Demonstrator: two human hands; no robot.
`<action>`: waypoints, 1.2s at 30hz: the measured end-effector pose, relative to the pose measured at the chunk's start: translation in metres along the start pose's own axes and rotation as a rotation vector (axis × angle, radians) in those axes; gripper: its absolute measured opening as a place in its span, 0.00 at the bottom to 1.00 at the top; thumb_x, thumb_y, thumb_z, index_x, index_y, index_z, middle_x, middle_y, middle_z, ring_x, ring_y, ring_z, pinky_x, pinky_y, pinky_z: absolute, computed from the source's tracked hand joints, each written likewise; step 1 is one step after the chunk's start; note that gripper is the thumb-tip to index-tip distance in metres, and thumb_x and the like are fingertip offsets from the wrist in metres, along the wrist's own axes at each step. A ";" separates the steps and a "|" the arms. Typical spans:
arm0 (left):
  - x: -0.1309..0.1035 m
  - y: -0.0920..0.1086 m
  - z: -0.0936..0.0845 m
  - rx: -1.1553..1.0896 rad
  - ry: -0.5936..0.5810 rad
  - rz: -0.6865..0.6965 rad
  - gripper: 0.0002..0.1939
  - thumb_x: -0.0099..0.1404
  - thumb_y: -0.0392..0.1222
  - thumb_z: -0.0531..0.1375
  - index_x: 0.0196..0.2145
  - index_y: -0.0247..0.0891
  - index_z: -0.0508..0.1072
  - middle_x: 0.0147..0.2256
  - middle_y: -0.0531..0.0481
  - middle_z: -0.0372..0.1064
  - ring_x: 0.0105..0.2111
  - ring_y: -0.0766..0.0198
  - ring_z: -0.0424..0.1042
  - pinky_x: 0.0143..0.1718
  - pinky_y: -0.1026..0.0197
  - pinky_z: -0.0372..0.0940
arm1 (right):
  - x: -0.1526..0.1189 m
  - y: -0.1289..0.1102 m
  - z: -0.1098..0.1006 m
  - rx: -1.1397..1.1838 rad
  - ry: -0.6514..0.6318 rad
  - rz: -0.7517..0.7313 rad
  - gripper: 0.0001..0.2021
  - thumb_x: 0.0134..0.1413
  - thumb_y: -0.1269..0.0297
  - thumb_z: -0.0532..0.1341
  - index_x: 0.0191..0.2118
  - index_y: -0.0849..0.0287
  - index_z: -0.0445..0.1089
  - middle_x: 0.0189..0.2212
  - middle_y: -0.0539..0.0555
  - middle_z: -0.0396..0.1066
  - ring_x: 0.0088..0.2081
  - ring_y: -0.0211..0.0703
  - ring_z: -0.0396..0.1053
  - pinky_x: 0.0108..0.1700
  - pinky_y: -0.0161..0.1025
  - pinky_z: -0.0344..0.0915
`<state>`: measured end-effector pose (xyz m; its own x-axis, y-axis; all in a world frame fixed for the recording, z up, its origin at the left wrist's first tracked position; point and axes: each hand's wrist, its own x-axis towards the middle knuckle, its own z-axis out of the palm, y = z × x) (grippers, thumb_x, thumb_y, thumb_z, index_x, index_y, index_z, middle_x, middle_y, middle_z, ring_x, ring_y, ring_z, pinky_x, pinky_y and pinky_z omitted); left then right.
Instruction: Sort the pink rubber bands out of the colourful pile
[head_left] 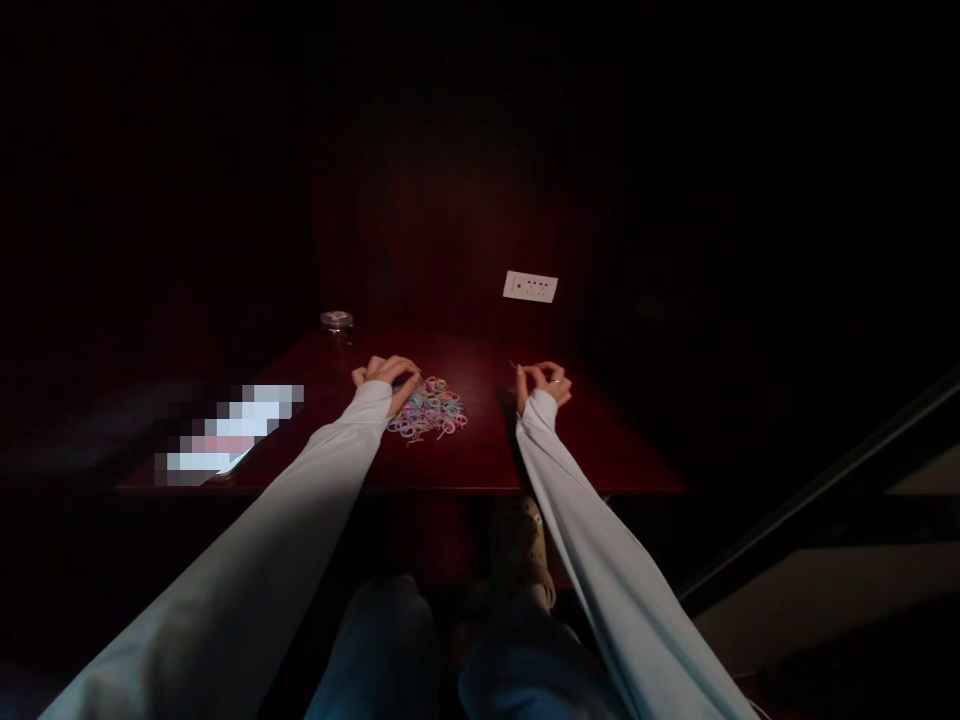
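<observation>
A loose heap of small pastel hair ties [435, 412], pink, purple, green and yellow, lies on the dark red tabletop. My left hand [385, 374] rests at the heap's upper left edge. Its fingers are bent, with thumb and index finger close together; whatever they hold, if anything, is too small to make out. To the right, apart from the heap, my right hand [544, 381] is closed in a pinch just above the table. A thin, dim band shows at its fingertips. A ring sits on one finger of that hand.
A lit phone with a blurred screen [251, 432] lies at the table's left. Near the back left corner stands a small clear lidded jar [337, 323]. A white wall socket [530, 287] is on the back panel. The table's front edge [450, 489] runs above my knees.
</observation>
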<state>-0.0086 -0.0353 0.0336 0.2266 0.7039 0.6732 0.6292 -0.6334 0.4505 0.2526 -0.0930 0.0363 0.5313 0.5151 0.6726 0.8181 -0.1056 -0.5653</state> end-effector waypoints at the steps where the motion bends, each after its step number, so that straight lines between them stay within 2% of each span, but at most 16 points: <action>1: 0.000 0.000 -0.001 0.004 0.012 -0.013 0.08 0.71 0.44 0.56 0.36 0.45 0.75 0.47 0.53 0.77 0.48 0.54 0.66 0.50 0.49 0.48 | 0.003 0.008 -0.006 -0.018 0.066 -0.007 0.14 0.64 0.52 0.57 0.39 0.51 0.77 0.51 0.55 0.64 0.53 0.51 0.53 0.56 0.50 0.48; 3: 0.000 0.000 -0.002 0.010 0.028 -0.027 0.09 0.71 0.43 0.56 0.36 0.45 0.75 0.47 0.53 0.77 0.49 0.54 0.65 0.49 0.49 0.48 | 0.007 0.021 -0.014 -0.051 0.124 -0.001 0.15 0.64 0.51 0.56 0.39 0.51 0.77 0.51 0.56 0.63 0.54 0.53 0.53 0.57 0.51 0.47; 7: -0.001 -0.003 -0.001 0.012 0.019 -0.022 0.08 0.70 0.44 0.56 0.36 0.45 0.75 0.47 0.53 0.77 0.48 0.55 0.65 0.49 0.49 0.48 | 0.012 0.037 -0.013 -0.120 -0.029 0.095 0.11 0.59 0.54 0.61 0.35 0.53 0.78 0.50 0.56 0.64 0.54 0.54 0.52 0.57 0.53 0.46; 11: 0.000 -0.009 0.002 0.013 -0.001 -0.018 0.08 0.70 0.44 0.57 0.35 0.45 0.76 0.48 0.53 0.76 0.48 0.54 0.65 0.49 0.48 0.48 | 0.014 0.044 -0.004 -0.141 -0.053 0.219 0.10 0.54 0.55 0.63 0.33 0.53 0.78 0.51 0.56 0.63 0.54 0.56 0.51 0.57 0.53 0.45; 17: -0.001 -0.010 0.001 0.020 -0.042 0.010 0.09 0.70 0.46 0.56 0.36 0.45 0.75 0.48 0.53 0.77 0.48 0.54 0.64 0.49 0.48 0.48 | 0.013 0.045 -0.002 -0.132 -0.079 0.237 0.10 0.54 0.53 0.63 0.33 0.51 0.79 0.51 0.54 0.64 0.54 0.55 0.51 0.57 0.52 0.44; 21: -0.002 -0.011 0.002 0.020 -0.051 0.008 0.08 0.69 0.46 0.57 0.35 0.46 0.75 0.48 0.53 0.77 0.48 0.54 0.64 0.50 0.47 0.49 | 0.013 0.045 -0.004 -0.089 0.008 0.294 0.15 0.60 0.50 0.56 0.38 0.49 0.79 0.52 0.54 0.64 0.53 0.53 0.52 0.56 0.52 0.46; 24: -0.001 -0.016 0.005 0.018 -0.058 0.001 0.07 0.68 0.46 0.58 0.35 0.46 0.75 0.48 0.53 0.77 0.48 0.53 0.64 0.50 0.47 0.50 | 0.014 0.045 -0.004 -0.053 0.107 0.407 0.17 0.63 0.54 0.52 0.40 0.51 0.77 0.50 0.54 0.66 0.53 0.52 0.54 0.56 0.51 0.47; 26: 0.001 -0.020 0.007 0.012 -0.060 -0.003 0.07 0.68 0.46 0.59 0.35 0.46 0.76 0.48 0.52 0.76 0.49 0.53 0.65 0.52 0.46 0.52 | 0.014 0.044 -0.004 -0.034 0.122 0.437 0.16 0.63 0.55 0.52 0.40 0.51 0.76 0.50 0.54 0.66 0.53 0.52 0.55 0.56 0.51 0.48; 29: 0.004 -0.028 0.011 -0.042 -0.062 0.024 0.06 0.66 0.45 0.58 0.36 0.44 0.75 0.49 0.49 0.75 0.51 0.53 0.67 0.56 0.47 0.56 | 0.014 0.040 -0.008 -0.036 0.105 0.422 0.14 0.62 0.57 0.53 0.40 0.51 0.76 0.51 0.54 0.65 0.54 0.52 0.55 0.57 0.51 0.49; 33: 0.008 -0.038 0.019 -0.167 -0.092 0.059 0.08 0.64 0.45 0.57 0.39 0.42 0.73 0.56 0.44 0.70 0.56 0.53 0.68 0.61 0.49 0.60 | 0.014 0.030 -0.014 -0.074 0.112 0.351 0.14 0.59 0.61 0.54 0.46 0.52 0.75 0.56 0.56 0.60 0.57 0.54 0.53 0.59 0.53 0.47; 36: 0.008 -0.043 0.026 -0.190 -0.138 0.027 0.13 0.65 0.48 0.55 0.43 0.41 0.73 0.59 0.42 0.67 0.59 0.53 0.67 0.63 0.50 0.59 | 0.008 0.018 -0.015 -0.089 0.055 0.181 0.15 0.58 0.64 0.55 0.48 0.53 0.74 0.57 0.58 0.60 0.57 0.55 0.54 0.59 0.53 0.48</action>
<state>-0.0149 0.0060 0.0046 0.3491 0.7151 0.6056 0.4736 -0.6923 0.5445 0.2750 -0.1036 0.0390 0.6809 0.4342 0.5898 0.7228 -0.2687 -0.6366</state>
